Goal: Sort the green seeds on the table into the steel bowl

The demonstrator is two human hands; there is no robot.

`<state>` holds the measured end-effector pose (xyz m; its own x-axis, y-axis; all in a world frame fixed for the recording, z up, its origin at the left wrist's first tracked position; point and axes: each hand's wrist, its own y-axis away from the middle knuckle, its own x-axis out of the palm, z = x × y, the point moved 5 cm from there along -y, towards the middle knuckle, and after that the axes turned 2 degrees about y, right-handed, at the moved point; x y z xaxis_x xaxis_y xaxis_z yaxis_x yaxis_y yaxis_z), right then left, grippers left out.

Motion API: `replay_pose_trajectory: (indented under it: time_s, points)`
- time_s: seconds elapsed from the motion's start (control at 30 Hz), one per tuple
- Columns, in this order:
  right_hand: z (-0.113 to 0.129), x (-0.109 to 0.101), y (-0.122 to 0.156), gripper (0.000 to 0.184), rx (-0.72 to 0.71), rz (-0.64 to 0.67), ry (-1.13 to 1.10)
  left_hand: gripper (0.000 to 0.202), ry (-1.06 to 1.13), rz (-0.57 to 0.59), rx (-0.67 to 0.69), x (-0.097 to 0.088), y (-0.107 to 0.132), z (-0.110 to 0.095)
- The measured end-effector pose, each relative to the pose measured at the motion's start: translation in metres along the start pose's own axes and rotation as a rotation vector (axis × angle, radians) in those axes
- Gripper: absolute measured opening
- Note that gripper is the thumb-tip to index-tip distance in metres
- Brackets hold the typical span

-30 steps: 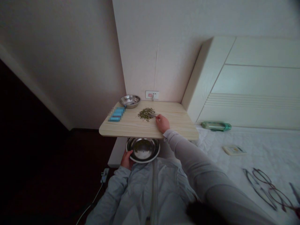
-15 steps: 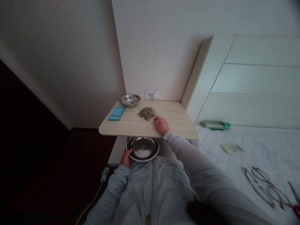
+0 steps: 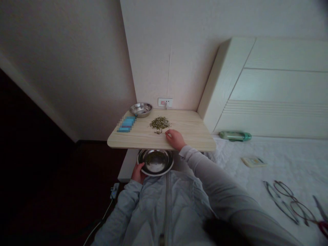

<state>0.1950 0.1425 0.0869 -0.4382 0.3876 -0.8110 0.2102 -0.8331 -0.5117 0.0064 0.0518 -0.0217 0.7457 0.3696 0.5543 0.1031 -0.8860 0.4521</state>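
Observation:
A small heap of green-brown bits (image 3: 159, 123) lies on the light wooden table (image 3: 194, 136). My right hand (image 3: 174, 138) rests on the table just in front of the heap, fingers curled together, fingertips near the heap's front edge. I cannot make out anything in them. My left hand (image 3: 137, 173) grips the rim of a steel bowl (image 3: 155, 162) held below the table's front edge. A few green bits lie inside that bowl.
A second steel bowl (image 3: 140, 109) stands at the table's back left, a blue flat object (image 3: 126, 124) beside it. A wall socket (image 3: 165, 102) is behind. On the bed (image 3: 279, 160) to the right lie a green bottle (image 3: 235, 136), a small card and glasses (image 3: 287, 198).
My right hand has slid back from the heap toward the table's front edge. The left hand and its bowl have stayed under the edge.

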Motion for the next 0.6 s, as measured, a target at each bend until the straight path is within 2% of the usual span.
replay_pose_trajectory:
  time_s: [0.17,0.27,0.37,0.5,0.53,0.6]
  points:
    - [0.003,0.002,0.003,0.015,-0.046,-0.01,-0.051,0.018,0.016,0.007,-0.009,-0.003,-0.004,0.003]
    - [-0.001,0.0,0.004,0.014,0.006,-0.064,-0.172,0.016,0.012,0.003,-0.027,-0.003,-0.005,0.003]
    - [-0.022,-0.007,0.005,0.013,0.222,-0.231,-0.387,0.018,0.013,0.007,-0.049,-0.002,-0.003,0.002]
    - [-0.067,-0.01,0.016,0.014,0.681,-0.541,-0.713,0.019,0.008,0.006,-0.047,0.0,0.0,0.001]
    - [-0.075,-0.009,0.018,0.015,0.75,-0.586,-0.767,0.02,0.004,0.005,-0.043,0.0,0.0,0.001]
    - [-0.081,-0.008,0.022,0.015,0.8,-0.611,-0.797,0.02,-0.004,-0.006,-0.04,-0.001,-0.001,0.001]
